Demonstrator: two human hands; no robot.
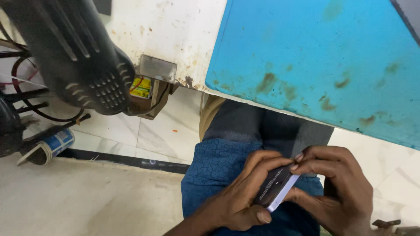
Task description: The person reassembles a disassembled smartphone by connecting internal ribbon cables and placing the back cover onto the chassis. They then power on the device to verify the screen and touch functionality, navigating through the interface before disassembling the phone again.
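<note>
The phone's (276,187) far side hides behind the fingers (267,164), and the black heat gun (74,52) is blurred.

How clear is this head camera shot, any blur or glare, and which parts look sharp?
Head view: the black heat gun at top left is close to the lens and soft. The blue mat and its brown stains look sharp. The phone, held edge-on by the left hand and right hand, is fairly clear. Light is even and diffuse, with no strong glare.

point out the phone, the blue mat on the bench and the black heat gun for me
phone (276,187), head view, on its dark back panel
blue mat (323,52), head view, on a bare stretch of its surface
black heat gun (87,65), head view, on its vented body
</note>
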